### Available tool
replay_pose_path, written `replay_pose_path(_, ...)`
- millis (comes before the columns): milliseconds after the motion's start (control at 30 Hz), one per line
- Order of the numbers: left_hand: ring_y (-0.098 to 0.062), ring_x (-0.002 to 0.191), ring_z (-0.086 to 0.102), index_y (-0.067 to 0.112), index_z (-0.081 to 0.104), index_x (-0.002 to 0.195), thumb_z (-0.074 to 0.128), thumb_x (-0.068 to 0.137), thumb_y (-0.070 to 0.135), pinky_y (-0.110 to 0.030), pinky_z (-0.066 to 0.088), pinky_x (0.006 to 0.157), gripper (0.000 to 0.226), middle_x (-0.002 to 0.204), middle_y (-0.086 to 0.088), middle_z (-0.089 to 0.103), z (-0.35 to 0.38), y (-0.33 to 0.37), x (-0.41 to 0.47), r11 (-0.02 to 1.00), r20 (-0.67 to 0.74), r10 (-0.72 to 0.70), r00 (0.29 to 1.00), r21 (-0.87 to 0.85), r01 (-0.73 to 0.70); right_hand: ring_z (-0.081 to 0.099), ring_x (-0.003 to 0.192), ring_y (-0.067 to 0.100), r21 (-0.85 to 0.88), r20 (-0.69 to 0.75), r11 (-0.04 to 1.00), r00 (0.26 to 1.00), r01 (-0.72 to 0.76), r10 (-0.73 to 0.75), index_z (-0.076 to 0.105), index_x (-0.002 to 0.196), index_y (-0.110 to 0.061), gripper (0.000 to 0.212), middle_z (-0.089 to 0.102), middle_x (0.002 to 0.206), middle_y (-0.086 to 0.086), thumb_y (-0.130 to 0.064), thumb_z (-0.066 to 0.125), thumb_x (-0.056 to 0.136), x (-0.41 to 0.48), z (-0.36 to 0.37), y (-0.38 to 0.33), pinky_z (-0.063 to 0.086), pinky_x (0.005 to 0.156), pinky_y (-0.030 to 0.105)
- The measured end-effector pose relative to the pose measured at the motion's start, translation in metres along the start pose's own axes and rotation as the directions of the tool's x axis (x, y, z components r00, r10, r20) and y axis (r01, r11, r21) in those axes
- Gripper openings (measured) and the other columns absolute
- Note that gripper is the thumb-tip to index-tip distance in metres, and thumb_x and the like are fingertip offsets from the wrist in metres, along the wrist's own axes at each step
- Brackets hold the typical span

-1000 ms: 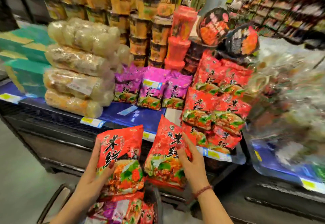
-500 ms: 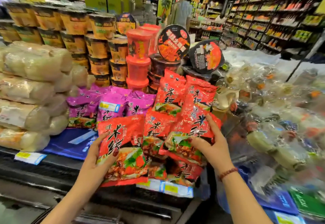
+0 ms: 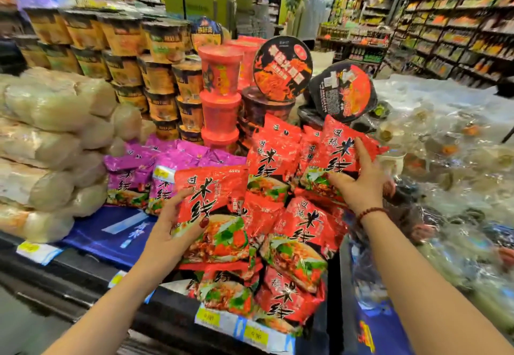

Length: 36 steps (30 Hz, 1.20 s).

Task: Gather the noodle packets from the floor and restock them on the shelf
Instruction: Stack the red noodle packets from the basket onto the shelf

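Observation:
My left hand [image 3: 172, 223] grips a red noodle packet [image 3: 219, 215] by its left edge, holding it upright in front of the shelf. My right hand [image 3: 361, 179] holds a second red packet [image 3: 342, 154] against the top right of the red packet pile [image 3: 292, 246] on the shelf, thumb on its front and index finger up along its right side. The pile leans on the blue-lined shelf [image 3: 105, 237], which carries yellow price tags on its front edge.
Purple noodle packets [image 3: 144, 179] stand left of the red pile. Clear bags of pale noodles [image 3: 47, 146] are stacked at far left. Cup and bowl noodles [image 3: 219, 95] stand behind. Clear-wrapped goods [image 3: 450, 176] fill the right. A person stands far down the aisle.
Both hands rose from the basket below up to the shelf. The right packet moved up and right onto the top of the red pile; the left packet came level with the pile.

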<state>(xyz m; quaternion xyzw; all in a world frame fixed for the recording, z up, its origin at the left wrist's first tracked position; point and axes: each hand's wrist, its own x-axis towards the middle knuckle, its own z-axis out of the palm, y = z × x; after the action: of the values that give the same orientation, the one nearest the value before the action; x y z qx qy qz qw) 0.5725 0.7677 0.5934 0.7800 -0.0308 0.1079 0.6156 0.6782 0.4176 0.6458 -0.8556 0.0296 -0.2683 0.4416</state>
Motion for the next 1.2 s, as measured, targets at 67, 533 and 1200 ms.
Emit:
replay_pose_path(67,0.015,0.130,0.035,0.060,0.045,0.127,0.067,0.062,0.065,-0.020,0.032,0.103,0.068,0.140,0.036,0.040,0.003,0.001,0.003,1.000,-0.012,-0.007,1.000,0.003,0.007,0.044,0.125,0.015,-0.036,0.021,0.999,0.999,0.031,-0.030,0.037,0.146,-0.034,0.091,0.038,0.132,0.005,-0.017,0.084,0.070,0.003,0.008,0.010,0.038,0.106,0.030)
replay_pose_path(533,0.028,0.119,0.031,0.062,0.044,0.126,0.075,0.078,0.049,-0.024,0.031,0.101,0.059,0.134,0.045,0.037,0.009,0.006,0.018,0.999,-0.030,-0.009,1.000,0.033,0.010,0.005,0.145,0.039,-0.601,0.263,0.781,0.965,0.172,-0.011,0.008,0.151,-0.045,0.106,0.001,0.158,0.021,-0.067,0.071,0.068,-0.011,0.031,0.031,0.015,0.116,0.049)
replay_pose_path(1200,0.027,0.123,0.029,0.054,0.043,0.133,0.068,0.081,0.040,-0.013,0.029,0.097,0.059,0.133,0.047,0.035,0.025,0.003,0.033,0.998,0.000,0.054,0.999,0.033,-0.054,0.002,0.147,0.036,-0.549,0.142,0.781,0.954,0.298,-0.265,0.015,0.151,-0.035,0.095,0.003,0.160,0.017,-0.071,0.058,0.074,-0.032,0.047,0.004,0.001,0.118,0.050)
